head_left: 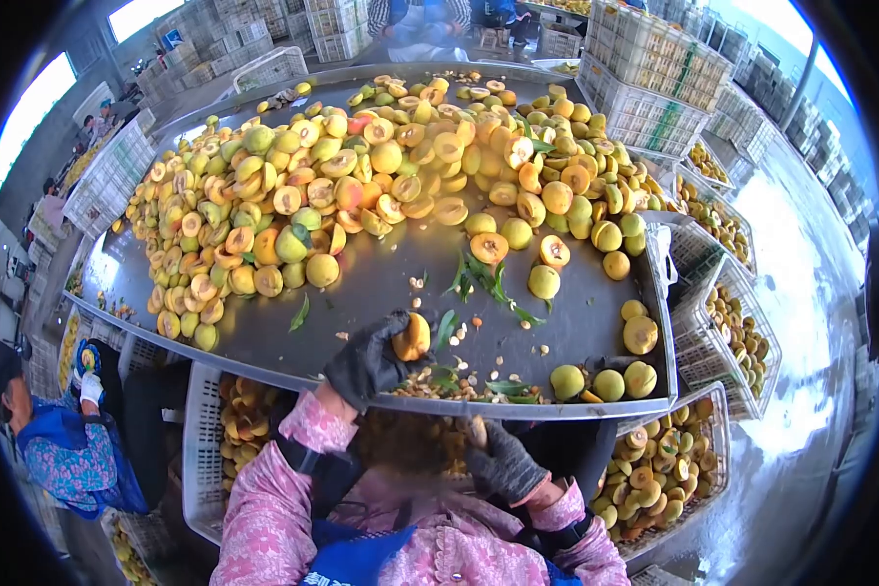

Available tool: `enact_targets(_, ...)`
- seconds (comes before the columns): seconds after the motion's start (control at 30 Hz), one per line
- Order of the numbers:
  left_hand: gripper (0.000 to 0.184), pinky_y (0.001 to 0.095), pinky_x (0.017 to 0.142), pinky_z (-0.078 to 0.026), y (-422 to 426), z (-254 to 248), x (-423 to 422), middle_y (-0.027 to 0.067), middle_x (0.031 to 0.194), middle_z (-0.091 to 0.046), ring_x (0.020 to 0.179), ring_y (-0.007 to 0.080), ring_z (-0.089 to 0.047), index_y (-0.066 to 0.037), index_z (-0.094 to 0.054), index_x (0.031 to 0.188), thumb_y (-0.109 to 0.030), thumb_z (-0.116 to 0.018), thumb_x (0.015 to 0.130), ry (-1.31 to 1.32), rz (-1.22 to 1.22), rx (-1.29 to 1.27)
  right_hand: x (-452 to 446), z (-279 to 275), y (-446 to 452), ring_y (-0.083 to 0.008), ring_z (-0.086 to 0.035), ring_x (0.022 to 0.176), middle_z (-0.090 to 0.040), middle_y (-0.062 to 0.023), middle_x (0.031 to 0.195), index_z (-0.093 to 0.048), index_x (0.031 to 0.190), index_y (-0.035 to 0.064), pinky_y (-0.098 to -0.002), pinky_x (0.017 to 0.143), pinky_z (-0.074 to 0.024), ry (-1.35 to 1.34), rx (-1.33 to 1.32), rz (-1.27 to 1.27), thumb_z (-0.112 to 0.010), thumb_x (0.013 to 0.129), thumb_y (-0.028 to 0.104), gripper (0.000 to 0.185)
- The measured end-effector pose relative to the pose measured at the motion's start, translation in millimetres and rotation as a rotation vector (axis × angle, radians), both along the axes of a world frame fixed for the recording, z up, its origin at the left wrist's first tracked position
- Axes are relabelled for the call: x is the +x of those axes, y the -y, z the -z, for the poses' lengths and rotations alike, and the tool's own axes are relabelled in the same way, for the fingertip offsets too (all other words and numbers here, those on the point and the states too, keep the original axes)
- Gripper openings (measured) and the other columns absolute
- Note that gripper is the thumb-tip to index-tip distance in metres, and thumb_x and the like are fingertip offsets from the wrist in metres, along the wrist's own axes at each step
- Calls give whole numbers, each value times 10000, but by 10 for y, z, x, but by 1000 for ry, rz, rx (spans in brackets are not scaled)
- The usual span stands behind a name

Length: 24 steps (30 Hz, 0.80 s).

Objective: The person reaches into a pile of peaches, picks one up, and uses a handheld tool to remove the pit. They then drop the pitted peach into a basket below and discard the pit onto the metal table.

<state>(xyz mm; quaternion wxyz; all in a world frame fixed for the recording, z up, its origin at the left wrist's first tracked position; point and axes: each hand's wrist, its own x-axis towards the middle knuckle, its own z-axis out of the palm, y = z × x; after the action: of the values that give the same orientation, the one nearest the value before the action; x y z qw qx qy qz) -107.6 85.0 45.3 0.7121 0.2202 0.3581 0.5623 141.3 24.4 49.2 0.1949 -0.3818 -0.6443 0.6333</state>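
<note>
My left hand (369, 359), in a black glove, is closed around a yellow peach piece (412, 338) just above the front edge of the metal table (361, 283). Lower down and to the right, my right hand (510, 463), in a dark grey glove, is closed at the edge of my lap. A short tan tip (478, 432) sticks up from its fingers; what it belongs to is hidden. Loose peach pits (459, 381) and green leaves (486, 278) are scattered near my left hand. Behind them spreads a large heap of whole and halved yellow peaches (381, 156).
Crates of peaches stand under the table, one at left (203, 449) and one at right (718, 439). More filled crates (728, 342) line the right side, with stacked crates (654, 68) behind. A co-worker in a blue apron (68, 439) sits at left; another person (420, 29) is across the table.
</note>
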Motion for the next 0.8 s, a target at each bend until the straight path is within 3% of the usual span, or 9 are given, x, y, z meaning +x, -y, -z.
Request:
enact_targets(0.03, 315, 354, 836, -481, 121, 92, 51, 124, 994, -612, 911, 241, -595, 3, -544, 1076, -91, -648, 794, -102, -39, 27, -45, -74, 1, -287, -521, 904, -547, -183, 973, -539, 1076, -14, -384, 804, -422, -50, -32, 88, -593, 825, 146, 303)
enact_targets(0.1, 334, 359, 844, -477, 338, 228, 203, 132, 993, -625, 925, 257, -604, 1, -566, 1038, -73, -705, 743, -298, -110, 83, -72, -133, -2, -59, -477, 744, -513, 14, 835, -485, 1163, 38, -205, 627, -431, -105, -88, 173, -607, 848, 99, 343)
enact_targets(0.23, 315, 348, 876, -453, 723, -65, 634, 150, 1092, -580, 1018, 265, -566, 6, -567, 1069, -6, -640, 763, -504, -138, 268, -293, -14, -19, -74, -512, 749, -548, -18, 866, -479, 1163, 27, -226, 642, -468, -238, 81, 359, -647, 817, 97, 391)
enact_targets(0.3, 265, 320, 917, -421, 820, -227, 679, 134, 1154, -539, 1070, 230, -529, 16, -556, 1098, -22, -538, 836, -940, -118, 644, -304, -22, 17, -82, -522, 765, -557, -28, 877, -476, 1161, 19, -231, 662, -475, -103, 160, 395, -660, 808, 105, 408)
enact_targets(0.4, 267, 314, 928, -411, 873, -420, 747, 107, 1132, -546, 1050, 198, -531, 17, -537, 1120, -91, -477, 883, -46, -27, 133, -290, -12, 42, -101, -528, 765, -565, -38, 882, -481, 1139, 11, -252, 663, -480, -74, 117, 424, -686, 793, 134, 420)
enact_targets(0.5, 288, 313, 921, -417, 931, -456, 739, 92, 1124, -546, 1044, 176, -525, 10, -520, 1143, -137, -439, 909, -26, 24, 101, -257, 78, 43, -116, -529, 740, -568, -26, 830, -510, 1091, 19, -274, 656, -473, -35, 133, 408, -697, 784, 148, 382)
enact_targets(0.57, 290, 336, 933, -415, 964, -414, 722, 113, 1125, -553, 1057, 212, -529, 14, -512, 1148, -110, -456, 892, -359, 9, 226, -256, 122, 55, -124, -529, 719, -569, -23, 784, -543, 1038, 26, -289, 649, -465, -13, 297, 389, -706, 776, 164, 338)
enact_targets(0.7, 302, 387, 950, -409, 979, -3, 653, 163, 1118, -563, 1075, 300, -531, 19, -514, 1138, -65, -494, 849, -1294, -216, 853, -285, -353, 112, -308, -589, 785, -602, -177, 834, -571, 958, -22, -388, 722, -450, 59, 111, 331, -695, 755, 195, 322)
enact_targets(0.8, 333, 422, 955, -404, 1056, 58, 728, 191, 1124, -559, 1083, 356, -523, 15, -511, 1145, -43, -514, 817, -1311, -281, 827, -312, -250, 97, -317, -598, 746, -611, -180, 800, -588, 922, -12, -398, 695, -456, 159, 213, 342, -705, 737, 232, 328)
